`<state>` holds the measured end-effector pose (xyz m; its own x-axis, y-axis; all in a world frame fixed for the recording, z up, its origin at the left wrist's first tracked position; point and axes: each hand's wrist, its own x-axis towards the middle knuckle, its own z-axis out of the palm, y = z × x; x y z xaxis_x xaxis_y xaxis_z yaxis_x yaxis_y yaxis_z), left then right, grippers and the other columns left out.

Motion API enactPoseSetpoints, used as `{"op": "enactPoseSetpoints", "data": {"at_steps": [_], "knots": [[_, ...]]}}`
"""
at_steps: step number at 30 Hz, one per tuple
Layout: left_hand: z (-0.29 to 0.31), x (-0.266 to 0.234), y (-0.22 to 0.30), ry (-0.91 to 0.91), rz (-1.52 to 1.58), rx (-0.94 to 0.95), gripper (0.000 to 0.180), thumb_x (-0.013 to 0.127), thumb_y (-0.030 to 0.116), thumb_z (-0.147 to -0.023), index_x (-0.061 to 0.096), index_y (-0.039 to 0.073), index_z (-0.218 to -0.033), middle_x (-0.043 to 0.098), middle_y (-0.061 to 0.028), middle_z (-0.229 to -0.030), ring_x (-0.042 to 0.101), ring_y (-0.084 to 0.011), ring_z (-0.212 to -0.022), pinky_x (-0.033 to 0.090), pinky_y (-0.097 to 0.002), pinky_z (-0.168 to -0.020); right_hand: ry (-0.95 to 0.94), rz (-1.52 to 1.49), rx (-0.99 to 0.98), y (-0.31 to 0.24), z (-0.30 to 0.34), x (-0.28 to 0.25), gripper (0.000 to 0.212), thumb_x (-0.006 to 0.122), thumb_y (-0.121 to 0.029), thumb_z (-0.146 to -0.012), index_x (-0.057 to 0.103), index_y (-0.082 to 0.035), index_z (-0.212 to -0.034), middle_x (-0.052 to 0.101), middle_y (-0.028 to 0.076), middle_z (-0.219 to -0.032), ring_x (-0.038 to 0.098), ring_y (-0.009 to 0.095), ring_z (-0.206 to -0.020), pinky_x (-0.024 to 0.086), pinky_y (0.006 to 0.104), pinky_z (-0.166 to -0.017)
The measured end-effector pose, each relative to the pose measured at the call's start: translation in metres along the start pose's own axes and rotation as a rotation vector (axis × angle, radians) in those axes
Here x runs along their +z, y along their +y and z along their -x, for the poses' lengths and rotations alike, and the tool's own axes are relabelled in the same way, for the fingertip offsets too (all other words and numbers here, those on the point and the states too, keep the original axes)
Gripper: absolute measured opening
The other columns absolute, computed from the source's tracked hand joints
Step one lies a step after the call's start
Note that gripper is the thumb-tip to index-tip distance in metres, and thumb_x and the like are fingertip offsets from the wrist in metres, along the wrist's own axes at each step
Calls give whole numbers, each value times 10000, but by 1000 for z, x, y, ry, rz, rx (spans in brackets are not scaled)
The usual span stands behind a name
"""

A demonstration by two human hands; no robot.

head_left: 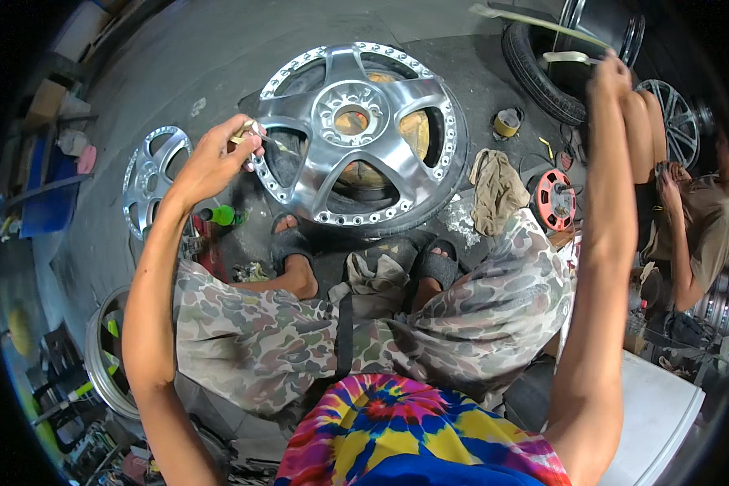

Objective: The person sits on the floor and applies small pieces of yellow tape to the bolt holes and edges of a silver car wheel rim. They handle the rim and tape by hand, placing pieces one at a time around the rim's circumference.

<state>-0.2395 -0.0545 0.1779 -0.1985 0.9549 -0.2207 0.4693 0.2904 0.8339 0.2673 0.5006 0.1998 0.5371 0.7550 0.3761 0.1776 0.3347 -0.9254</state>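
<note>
Up in front of me was my left arm [148,304], elbow [158,379] softly bent, wrist [188,182] angled inward; my left hand [219,154] was in a tight pinch, fingers [235,125] bunched at the tips; and there, what a reach, was my right arm [607,219], long and nearly straight, farther forward than the left; at its end my right hand [612,79] was curled tight, the fingers too blurred to tell apart!

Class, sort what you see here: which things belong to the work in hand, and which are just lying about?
Seemingly in use:
- large silver wheel
- pale strip in the right hand
- small pale item in the left hand

Apparently lying about:
- smaller silver wheel
- brownish cloth
- round red object
</note>
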Motion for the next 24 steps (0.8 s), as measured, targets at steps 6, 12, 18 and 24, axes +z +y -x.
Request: {"op": "enactPoseSetpoints", "data": {"at_steps": [6, 12, 18, 24], "knots": [[6, 0, 6, -126, -90, -74, 423, 790, 301, -1081, 707, 15, -1382, 680, 15, -1010, 617, -64, -893, 517, -278, -747, -817, 166, -285, -97, 24, -52, 438, 881, -427, -1018, 842, -14, -1158, 754, 5, -999, 686, 97, -954, 541, 261, -856], [-36, 53, 99, 49, -45, 423, 735, 974, 366, -902, 699, 119, -1537, 640, 21, -1084, 533, -72, -846, 487, -264, -765, -1346, 368, -575, -203, 223, -45, 447, 796, -513, -1054, 836, -68, -1058, 695, -28, -866, 547, 61, -785, 425, 253, -707], [-46, 70, 148, 5, 5, 536, 378, 805, 303, -1017, 754, 37, -1281, 742, -97, -975, 652, -189, -854, 543, -384, -782, -1528, 254, -471, -259, 311, -42, 551, 929, -566, -907, 772, -40, -862, 626, -18, -701, 551, 82, -677, 441, 306, -608], [-21, 10, 121, 376, -153, 577, 234, 656, 219, -1132, 728, 0, -1172, 686, 24, -929, 576, -77, -858, 494, -301, -765, -1622, 351, -486, -253, 296, -76, 373, 998, -326, -871, 755, -53, -949, 547, -67, -763, 450, 53, -715, 353, 271, -617]]}}
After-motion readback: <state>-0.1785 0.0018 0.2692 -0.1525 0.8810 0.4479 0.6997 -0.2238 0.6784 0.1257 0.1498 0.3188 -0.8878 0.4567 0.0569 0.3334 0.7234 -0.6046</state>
